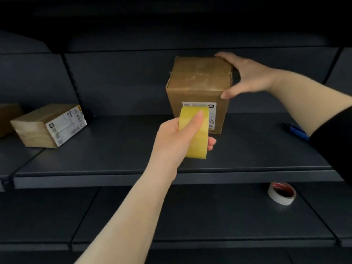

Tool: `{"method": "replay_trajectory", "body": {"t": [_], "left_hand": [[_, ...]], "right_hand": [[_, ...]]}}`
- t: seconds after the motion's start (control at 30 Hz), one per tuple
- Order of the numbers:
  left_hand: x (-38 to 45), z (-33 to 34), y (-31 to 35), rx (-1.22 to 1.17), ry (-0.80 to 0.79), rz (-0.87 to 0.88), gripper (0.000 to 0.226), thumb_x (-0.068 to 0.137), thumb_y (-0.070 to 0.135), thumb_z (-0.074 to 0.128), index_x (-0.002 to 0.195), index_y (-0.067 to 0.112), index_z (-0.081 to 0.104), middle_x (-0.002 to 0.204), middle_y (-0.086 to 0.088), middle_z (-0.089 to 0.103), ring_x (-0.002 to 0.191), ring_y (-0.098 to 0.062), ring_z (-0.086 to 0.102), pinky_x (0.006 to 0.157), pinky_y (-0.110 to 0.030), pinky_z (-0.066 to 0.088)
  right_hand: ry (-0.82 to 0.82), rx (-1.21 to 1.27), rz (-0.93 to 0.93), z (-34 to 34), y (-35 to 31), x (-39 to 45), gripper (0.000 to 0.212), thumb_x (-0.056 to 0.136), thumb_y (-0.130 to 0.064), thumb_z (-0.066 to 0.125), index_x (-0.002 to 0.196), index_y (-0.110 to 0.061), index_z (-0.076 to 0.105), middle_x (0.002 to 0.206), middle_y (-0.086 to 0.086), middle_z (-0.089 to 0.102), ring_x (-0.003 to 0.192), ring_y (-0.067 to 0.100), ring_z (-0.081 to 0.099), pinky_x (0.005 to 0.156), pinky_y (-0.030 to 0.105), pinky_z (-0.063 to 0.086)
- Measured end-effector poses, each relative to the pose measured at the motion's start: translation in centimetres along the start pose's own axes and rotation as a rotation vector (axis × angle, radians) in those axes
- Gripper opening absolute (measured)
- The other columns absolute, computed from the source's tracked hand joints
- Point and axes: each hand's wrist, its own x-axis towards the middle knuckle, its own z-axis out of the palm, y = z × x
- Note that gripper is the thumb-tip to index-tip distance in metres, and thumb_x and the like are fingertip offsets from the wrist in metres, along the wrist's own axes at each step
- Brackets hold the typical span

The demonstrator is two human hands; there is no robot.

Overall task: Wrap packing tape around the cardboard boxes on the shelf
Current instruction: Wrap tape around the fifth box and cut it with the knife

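The left hand gripped a roll of yellow tape, its fingers curled over the roll's outer face and a fingertip showing beneath it. Just beyond those fingers stood the tall box, upright on the shelf, its white label partly hidden behind the roll. The right hand lay spread over the box's far right top corner, fingers straight along the top edge and the thumb pressed near the front corner; it steadied the box rather than clasped it.

The box looked stiff, with firm corners, and probably light, so it would likely slide on the smooth shelf unless held down from above, as that hand did. Its top already seemed glossy with tape, which might make it slippery there; the bare cardboard sides offered surer purchase. The tape itself would be thin, sticky and prone to folding on itself, so best drawn taut from the roll.

Well to the left of the fingers lay a flat box on its side. On the lower shelf, down to the right, sat a white tape roll, and a blue pen lay by the right forearm.
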Motion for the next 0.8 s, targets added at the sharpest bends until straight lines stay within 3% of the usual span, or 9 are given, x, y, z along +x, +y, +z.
{"method": "replay_trajectory", "body": {"t": [0.1, 0.23, 0.4, 0.47, 0.63, 0.8], "left_hand": [[0.4, -0.7, 0.5, 0.031, -0.103, 0.091, 0.027, 0.082, 0.029, 0.062, 0.103, 0.013, 0.064, 0.076, -0.006, 0.075, 0.074, -0.019, 0.072, 0.069, -0.031, 0.058], [0.6, -1.0, 1.7, 0.145, -0.138, 0.215, 0.018, 0.084, 0.026, 0.061, 0.099, 0.016, 0.063, 0.077, -0.002, 0.076, 0.074, -0.016, 0.072, 0.065, -0.028, 0.058], [0.7, 0.4, 1.4, 0.026, -0.023, 0.074, 0.017, 0.088, 0.028, 0.059, 0.096, 0.014, 0.067, 0.075, -0.009, 0.075, 0.067, -0.017, 0.071, 0.065, -0.030, 0.060], [0.9, 0.2, 1.8, -0.001, -0.018, 0.095, 0.018, 0.087, 0.029, 0.060, 0.094, 0.014, 0.068, 0.074, -0.009, 0.075, 0.067, -0.017, 0.072, 0.061, -0.028, 0.059], [0.9, -0.1, 2.7, -0.031, -0.087, 0.117, 0.022, 0.088, 0.030, 0.058, 0.095, 0.011, 0.067, 0.073, -0.011, 0.075, 0.070, -0.020, 0.073, 0.059, -0.028, 0.058], [0.6, 0.5, 1.1, -0.049, -0.071, 0.049, 0.022, 0.088, 0.030, 0.058, 0.100, 0.013, 0.066, 0.073, -0.010, 0.075, 0.070, -0.021, 0.072, 0.066, -0.032, 0.060]], "right_hand": [[-0.006, 0.055, 0.015, -0.2, 0.3, 0.5, 0.101, 0.068, -0.025, 0.079, 0.146, -0.035, 0.015, 0.144, -0.002, 0.034, 0.119, 0.010, 0.033, 0.095, 0.025, 0.027], [-0.020, 0.071, 0.023, -0.3, 0.8, 1.0, 0.099, 0.068, -0.026, 0.078, 0.145, -0.037, 0.017, 0.144, -0.003, 0.033, 0.120, 0.011, 0.032, 0.098, 0.026, 0.027], [-0.004, 0.128, 0.054, -0.7, 1.2, 1.5, 0.085, 0.075, -0.027, 0.072, 0.145, -0.030, 0.023, 0.142, 0.002, 0.038, 0.126, 0.020, 0.038, 0.100, 0.029, 0.030], [-0.009, 0.127, 0.067, -0.8, 1.2, 1.7, 0.081, 0.077, -0.034, 0.070, 0.145, -0.029, 0.026, 0.142, 0.004, 0.039, 0.127, 0.022, 0.038, 0.103, 0.032, 0.032], [-0.052, 0.282, 0.119, -0.3, 0.3, 1.3, 0.080, 0.060, -0.058, 0.051, 0.136, -0.036, 0.040, 0.138, -0.001, 0.044, 0.123, 0.023, 0.042, 0.098, 0.043, 0.041], [0.101, 0.522, 0.002, 3.2, 0.2, -0.5, 0.081, 0.062, -0.058, 0.049, 0.136, -0.031, 0.034, 0.128, -0.002, 0.046, 0.116, 0.020, 0.047, 0.101, 0.040, 0.039]]}}
